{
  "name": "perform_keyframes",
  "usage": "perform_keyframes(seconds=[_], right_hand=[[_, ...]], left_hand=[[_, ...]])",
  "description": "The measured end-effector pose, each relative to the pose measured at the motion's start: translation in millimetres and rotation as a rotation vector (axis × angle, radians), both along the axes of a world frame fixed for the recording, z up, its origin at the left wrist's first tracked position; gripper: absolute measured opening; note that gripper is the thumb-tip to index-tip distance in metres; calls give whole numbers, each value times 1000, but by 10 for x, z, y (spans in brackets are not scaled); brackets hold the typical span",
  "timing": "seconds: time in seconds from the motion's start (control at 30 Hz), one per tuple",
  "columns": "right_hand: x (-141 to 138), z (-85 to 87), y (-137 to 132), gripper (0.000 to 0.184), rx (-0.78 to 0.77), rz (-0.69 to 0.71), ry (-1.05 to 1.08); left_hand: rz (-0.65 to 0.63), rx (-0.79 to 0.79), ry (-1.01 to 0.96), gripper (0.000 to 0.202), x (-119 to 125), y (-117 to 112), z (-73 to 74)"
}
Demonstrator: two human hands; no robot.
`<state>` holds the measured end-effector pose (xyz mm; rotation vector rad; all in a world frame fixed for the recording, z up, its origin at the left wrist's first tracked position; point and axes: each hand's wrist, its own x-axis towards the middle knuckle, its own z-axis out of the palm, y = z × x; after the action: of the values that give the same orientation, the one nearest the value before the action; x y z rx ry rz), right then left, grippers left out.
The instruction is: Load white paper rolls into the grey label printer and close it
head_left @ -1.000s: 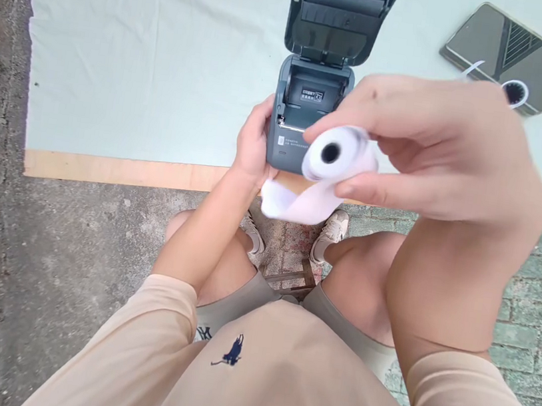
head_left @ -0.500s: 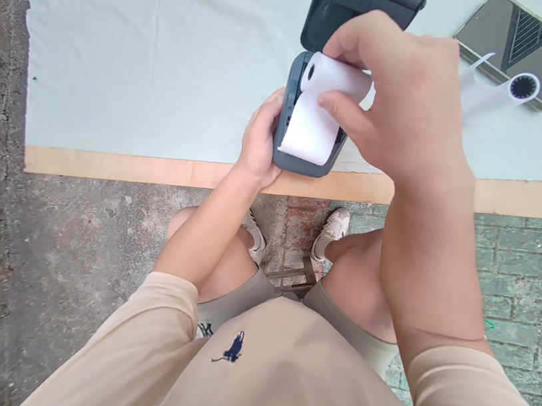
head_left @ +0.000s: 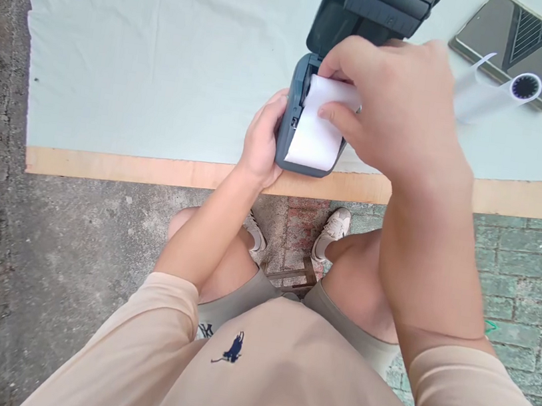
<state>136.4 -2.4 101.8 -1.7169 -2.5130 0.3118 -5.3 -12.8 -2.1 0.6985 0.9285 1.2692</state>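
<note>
A dark grey portable label printer (head_left: 286, 139) is in my left hand (head_left: 263, 138), whose fingers wrap round its left side near the table's front edge. Its hinged lid (head_left: 326, 26) stands wide open towards the far side, with a black roller showing inside. Between the fingers and thumb of my right hand (head_left: 395, 106) is a white paper roll (head_left: 334, 92), sunk into the printer's compartment. The loose end of its paper runs down over the printer's front. The right end of the roll is hidden behind my right hand.
A phone (head_left: 529, 51) lies at the back right of the white-covered table (head_left: 144, 64). In front of it is a loosely curled white sheet on a dark toothed core (head_left: 526, 85). A wooden strip (head_left: 155, 168) edges the table above my knees.
My right hand has moved down with the paper roll, which now sits deeper in the printer. The printer and its open lid have shifted slightly right.
</note>
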Motion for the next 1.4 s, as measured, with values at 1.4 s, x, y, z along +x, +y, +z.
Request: perform_keyframes(seconds=[1.4], right_hand=[[233, -676, 41, 17, -46, -139, 1059]], left_hand=[[-155, 210, -89, 44, -106, 50, -143]])
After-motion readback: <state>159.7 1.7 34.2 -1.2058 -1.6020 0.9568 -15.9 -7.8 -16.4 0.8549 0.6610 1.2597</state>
